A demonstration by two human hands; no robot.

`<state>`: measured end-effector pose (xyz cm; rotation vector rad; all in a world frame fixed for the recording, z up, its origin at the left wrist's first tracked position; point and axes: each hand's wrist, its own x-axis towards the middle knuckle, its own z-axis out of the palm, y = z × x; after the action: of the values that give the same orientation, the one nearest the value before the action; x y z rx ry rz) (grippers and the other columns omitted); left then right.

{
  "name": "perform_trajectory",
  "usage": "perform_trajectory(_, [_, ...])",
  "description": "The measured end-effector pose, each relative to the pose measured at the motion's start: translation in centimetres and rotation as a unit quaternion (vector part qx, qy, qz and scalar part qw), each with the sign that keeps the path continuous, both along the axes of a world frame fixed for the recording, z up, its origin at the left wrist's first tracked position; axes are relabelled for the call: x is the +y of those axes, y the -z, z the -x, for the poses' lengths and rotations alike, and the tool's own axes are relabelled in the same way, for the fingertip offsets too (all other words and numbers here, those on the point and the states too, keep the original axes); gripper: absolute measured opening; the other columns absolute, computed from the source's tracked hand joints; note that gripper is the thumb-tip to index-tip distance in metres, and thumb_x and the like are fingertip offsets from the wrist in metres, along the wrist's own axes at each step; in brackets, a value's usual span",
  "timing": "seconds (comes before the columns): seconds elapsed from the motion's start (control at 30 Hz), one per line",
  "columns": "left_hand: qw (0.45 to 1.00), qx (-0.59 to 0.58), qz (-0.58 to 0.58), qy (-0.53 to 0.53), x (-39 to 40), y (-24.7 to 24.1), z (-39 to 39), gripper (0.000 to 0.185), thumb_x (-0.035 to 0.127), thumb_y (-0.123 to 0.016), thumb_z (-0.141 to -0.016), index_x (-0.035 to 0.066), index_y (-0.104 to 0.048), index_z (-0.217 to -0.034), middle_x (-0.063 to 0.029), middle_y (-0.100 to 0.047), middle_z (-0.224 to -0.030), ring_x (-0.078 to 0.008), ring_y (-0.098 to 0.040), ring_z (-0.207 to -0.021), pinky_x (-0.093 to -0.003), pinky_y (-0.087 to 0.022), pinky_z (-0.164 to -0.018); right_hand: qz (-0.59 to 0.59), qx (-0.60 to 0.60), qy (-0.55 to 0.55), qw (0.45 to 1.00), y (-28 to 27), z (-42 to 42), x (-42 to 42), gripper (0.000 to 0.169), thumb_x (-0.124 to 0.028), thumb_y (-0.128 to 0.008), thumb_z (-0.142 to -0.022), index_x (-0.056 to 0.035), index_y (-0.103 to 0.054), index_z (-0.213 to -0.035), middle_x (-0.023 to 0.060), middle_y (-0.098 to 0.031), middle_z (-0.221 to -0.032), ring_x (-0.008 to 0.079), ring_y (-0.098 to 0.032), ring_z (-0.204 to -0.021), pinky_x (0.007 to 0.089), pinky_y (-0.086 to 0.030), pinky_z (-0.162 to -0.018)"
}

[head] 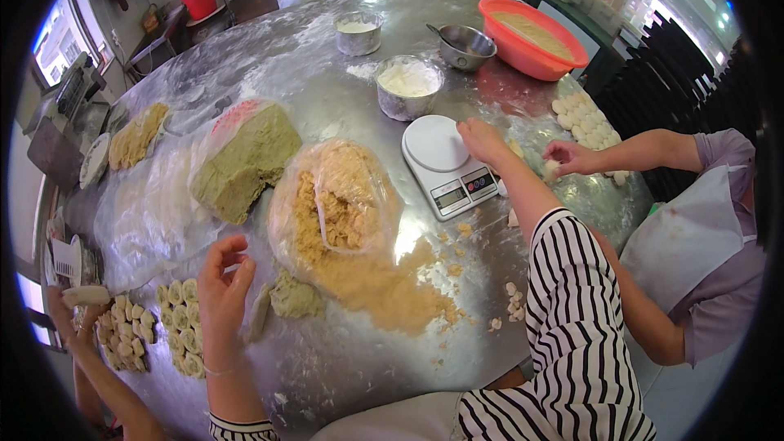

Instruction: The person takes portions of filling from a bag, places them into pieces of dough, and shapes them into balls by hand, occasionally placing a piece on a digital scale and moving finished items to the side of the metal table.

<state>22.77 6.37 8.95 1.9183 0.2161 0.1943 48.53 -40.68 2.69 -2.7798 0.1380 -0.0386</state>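
My left hand [225, 282] hangs over the near left of the steel table with curled fingers, thumb apart, and nothing in it. Right of it lies a greenish lump of filling [296, 297]. My right hand [484, 141] is at the right edge of the round platform of a white digital kitchen scale [436, 142], fingers drawn together; whether they hold anything is hidden. The platform carries nothing visible. Left of the scale sits a clear plastic bag [380, 196] of crumbly yellow filling [334, 208], some spilled in front. A large green block of filling [248, 159] lies beyond, partly under plastic.
Metal pots of white flour [409, 82], a steel bowl [467, 48] and a red basin [533, 37] stand farther back. At right, a co-worker's hand [572, 158] holds a dough piece beside dough rounds [585, 121]. Another person's hands [79, 312] work at far left, near rolled dough pieces [184, 324].
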Motion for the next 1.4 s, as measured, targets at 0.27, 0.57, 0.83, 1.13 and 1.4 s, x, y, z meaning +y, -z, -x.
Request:
perform_trajectory(0.27, [0.999, 0.013, 0.046, -0.011, 2.2, 0.3, 7.6, 0.033, 0.002, -0.066, -0.091, 0.002, -0.063, -0.124, -0.0054, -0.064, -0.118, -0.0135, -0.061, -0.105, -0.0294, -0.051, -0.092, 0.092, 0.103, -0.128, 0.982, -3.3, 4.0, 7.1, 0.043, -0.024, -0.035, -0.107, -0.0013, -0.062, -0.130, 0.0285, -0.065, -0.121, 0.0450, -0.065, -0.112, 0.0536, -0.051, -0.097])
perform_trajectory(0.57, [0.997, 0.026, 0.065, -0.030, 1.4, 0.8, 12.5, 0.034, -0.003, -0.065, -0.091, -0.001, -0.061, -0.125, -0.0078, -0.067, -0.112, -0.0153, -0.064, -0.101, -0.0303, -0.052, -0.094, -0.182, -0.135, 0.021, 0.974, 0.7, 8.9, 3.8, 0.038, -0.023, -0.042, -0.105, 0.0005, -0.064, -0.123, 0.0271, -0.066, -0.117, 0.0412, -0.065, -0.111, 0.0488, -0.050, -0.094])
perform_trajectory(0.83, [0.994, 0.035, 0.103, -0.008, 0.3, 0.2, 14.6, 0.033, -0.002, -0.066, -0.092, 0.000, -0.061, -0.124, -0.0072, -0.067, -0.110, -0.0138, -0.064, -0.102, -0.0285, -0.052, -0.093, -0.076, -0.132, 0.057, 0.987, 3.9, 20.5, 1.8, 0.032, -0.004, -0.050, -0.092, -0.0009, -0.068, -0.118, 0.0215, -0.069, -0.120, 0.0389, -0.062, -0.116, 0.0448, -0.048, -0.101])
perform_trajectory(1.13, [0.991, 0.011, 0.133, 0.006, -0.4, 1.3, 18.0, 0.031, 0.000, -0.068, -0.094, 0.001, -0.062, -0.124, -0.0064, -0.069, -0.108, -0.0130, -0.065, -0.101, -0.0272, -0.052, -0.092, -0.195, -0.084, -0.060, 0.975, 2.8, 27.8, 13.7, 0.045, -0.003, -0.046, -0.091, -0.0011, -0.060, -0.135, 0.0260, -0.061, -0.135, 0.0419, -0.056, -0.127, 0.0465, -0.042, -0.112])
perform_trajectory(1.4, [0.993, 0.012, 0.088, -0.077, 2.6, 1.6, 23.5, 0.027, 0.006, -0.069, -0.096, 0.000, -0.064, -0.122, -0.0045, -0.070, -0.105, -0.0102, -0.065, -0.095, -0.0253, -0.053, -0.085, -0.239, -0.118, -0.065, 0.962, 1.6, 31.1, 11.6, 0.042, -0.006, -0.055, -0.094, -0.0059, -0.061, -0.136, 0.0179, -0.066, -0.128, 0.0308, -0.064, -0.119, 0.0393, -0.049, -0.104])
